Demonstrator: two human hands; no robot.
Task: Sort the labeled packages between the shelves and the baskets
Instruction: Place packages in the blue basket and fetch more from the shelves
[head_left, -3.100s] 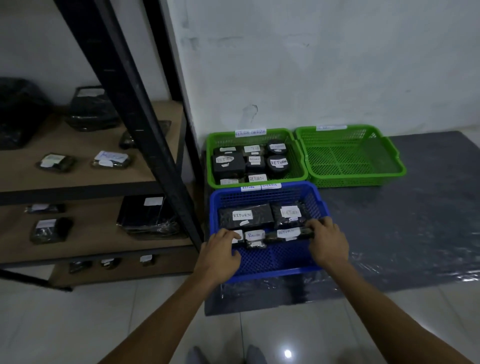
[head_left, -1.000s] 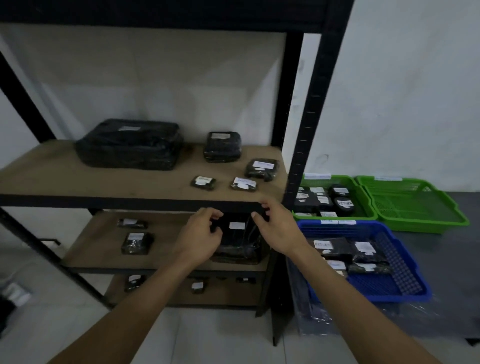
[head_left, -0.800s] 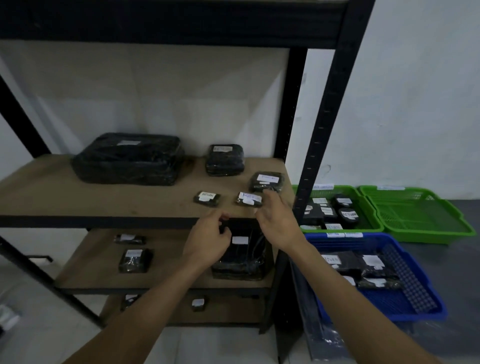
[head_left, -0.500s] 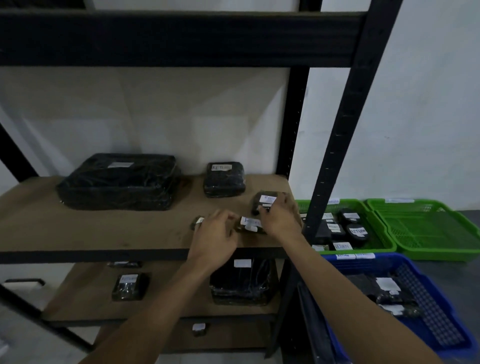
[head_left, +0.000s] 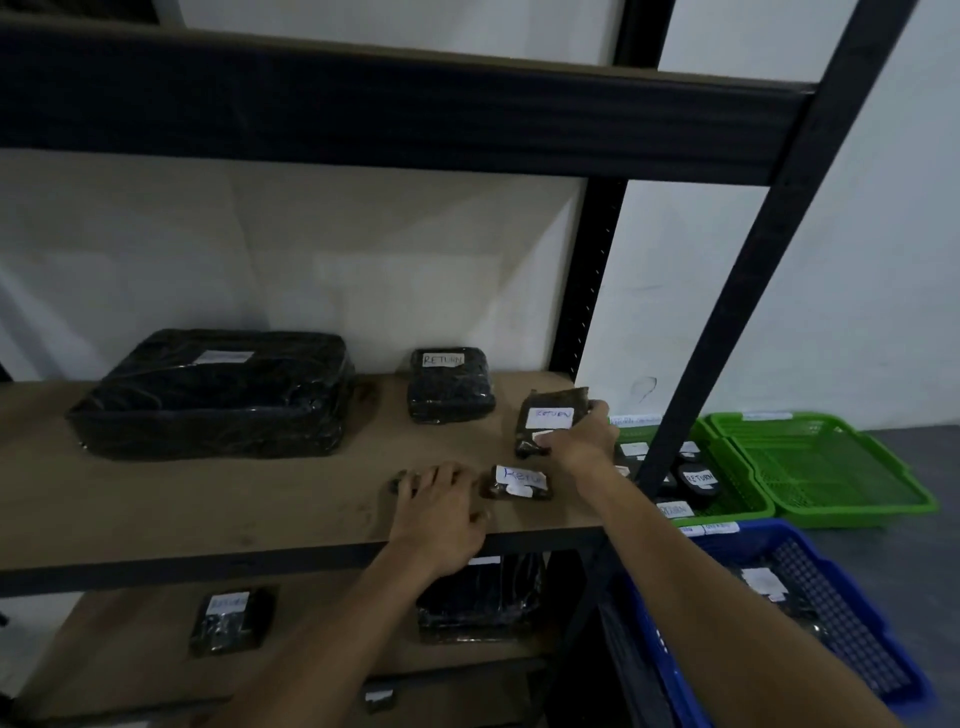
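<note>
On the wooden shelf (head_left: 208, 499), my right hand (head_left: 576, 441) grips a small black package (head_left: 550, 410) with a white RETURN label and tilts it up off the board. My left hand (head_left: 441, 504) lies over another small package (head_left: 402, 480) near the front edge, mostly hiding it; whether the fingers grip it cannot be told. Between the hands lies a third small labeled package (head_left: 519, 482). Further back sit a medium RETURN package (head_left: 449, 384) and a large black package (head_left: 218, 392).
Black steel uprights (head_left: 727, 364) and a crossbeam (head_left: 415, 114) frame the shelf. The lower shelf holds more labeled packages (head_left: 228, 618). On the floor at the right stand a green basket with packages (head_left: 691, 478), a green basket (head_left: 831, 467) beside it and a blue basket (head_left: 805, 597).
I have turned from the blue basket to the shelves. Both hands rose from the lower shelf to the middle board; my right hand took hold of the RETURN package and lifted it.
</note>
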